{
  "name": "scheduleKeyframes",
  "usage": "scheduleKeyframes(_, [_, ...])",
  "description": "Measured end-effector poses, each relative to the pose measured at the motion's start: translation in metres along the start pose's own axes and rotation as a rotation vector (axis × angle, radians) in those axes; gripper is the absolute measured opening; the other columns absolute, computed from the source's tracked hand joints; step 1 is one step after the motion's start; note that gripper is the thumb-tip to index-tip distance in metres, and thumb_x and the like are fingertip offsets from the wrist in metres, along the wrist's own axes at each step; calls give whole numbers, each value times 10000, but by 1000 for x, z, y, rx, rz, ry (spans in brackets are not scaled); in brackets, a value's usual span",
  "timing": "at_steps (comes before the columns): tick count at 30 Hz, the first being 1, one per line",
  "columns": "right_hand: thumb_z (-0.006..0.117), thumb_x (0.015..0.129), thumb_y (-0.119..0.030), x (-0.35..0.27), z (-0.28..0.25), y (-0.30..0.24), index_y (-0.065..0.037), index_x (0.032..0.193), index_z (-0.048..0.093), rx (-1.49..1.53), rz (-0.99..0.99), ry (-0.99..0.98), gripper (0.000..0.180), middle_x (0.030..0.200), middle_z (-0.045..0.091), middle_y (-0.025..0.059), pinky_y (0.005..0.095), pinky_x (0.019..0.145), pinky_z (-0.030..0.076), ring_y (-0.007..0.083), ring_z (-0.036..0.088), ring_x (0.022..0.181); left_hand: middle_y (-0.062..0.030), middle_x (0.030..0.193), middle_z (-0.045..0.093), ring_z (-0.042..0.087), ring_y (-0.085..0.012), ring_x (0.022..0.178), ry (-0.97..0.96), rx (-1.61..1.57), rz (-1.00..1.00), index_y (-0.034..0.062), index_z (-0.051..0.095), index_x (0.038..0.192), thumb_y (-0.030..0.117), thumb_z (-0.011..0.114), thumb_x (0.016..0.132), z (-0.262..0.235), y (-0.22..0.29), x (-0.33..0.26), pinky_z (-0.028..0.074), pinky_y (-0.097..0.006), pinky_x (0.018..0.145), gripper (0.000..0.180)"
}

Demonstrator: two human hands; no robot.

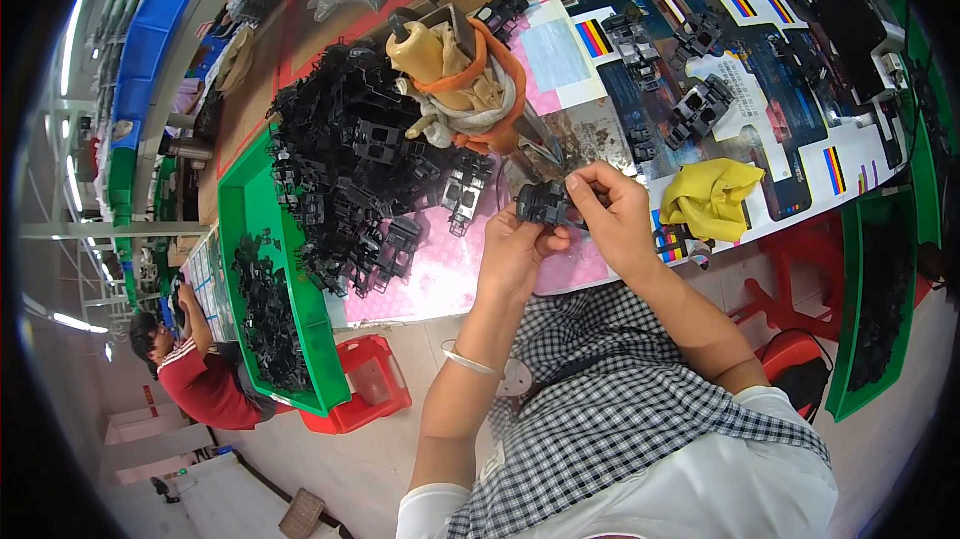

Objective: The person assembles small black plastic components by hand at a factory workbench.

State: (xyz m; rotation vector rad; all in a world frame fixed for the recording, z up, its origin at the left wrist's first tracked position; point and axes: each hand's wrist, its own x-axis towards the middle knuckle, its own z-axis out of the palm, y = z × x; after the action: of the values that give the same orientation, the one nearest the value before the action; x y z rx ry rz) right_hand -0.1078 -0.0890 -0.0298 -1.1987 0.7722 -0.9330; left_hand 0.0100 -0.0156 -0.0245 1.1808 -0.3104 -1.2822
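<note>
A small black moulded plastic part (543, 203) is held up just over the near edge of the table. My left hand (512, 257) grips it from below, fingers closed round its lower side. Thumb and bent fingers of my right hand (615, 217) pinch its right end; whether they also hold something small is hidden. Left of my hands lies a big heap of similar black parts (350, 154). One shiny black part (465, 191) rests at the heap's edge. Several more black parts (700, 107) are spread over the printed sheets to the right.
A holder wrapped in orange and beige cloth (470, 89) stands beyond my hands, with metal tool tips beside it. A crumpled yellow cloth (712, 199) lies right. Green bins (315, 339) flank the table, near red stools (365, 384). Another person (205, 379) works far left.
</note>
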Motion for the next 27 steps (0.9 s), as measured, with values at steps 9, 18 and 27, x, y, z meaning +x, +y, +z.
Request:
scheduleKeyframes(9, [562, 880, -88, 1, 1, 2, 16, 843, 586, -21, -18, 2, 113, 718, 580, -9, 193, 575, 411, 30, 503, 659, -137, 836, 630, 628, -158, 623, 5, -7, 6, -62, 535, 961, -69, 456, 857, 1, 0, 1, 557, -242, 553, 131])
scheduleKeyframes(18, [571, 863, -91, 2, 1, 1, 24, 843, 590, -15, 0, 5, 118, 711, 608, 35, 227, 595, 431, 55, 534, 677, -144, 851, 633, 624, -146, 612, 20, 3, -9, -64, 535, 991, -71, 449, 857, 2, 2, 0, 548, -228, 542, 159])
scheduleKeyframes(27, [568, 870, -91, -1, -1, -2, 24, 849, 583, -6, 7, -11, 118, 709, 594, 22, 225, 592, 429, 54, 528, 679, -148, 845, 634, 626, -150, 612, 10, 6, -20, -60, 535, 978, -67, 452, 857, 3, 2, -1, 547, -227, 538, 147])
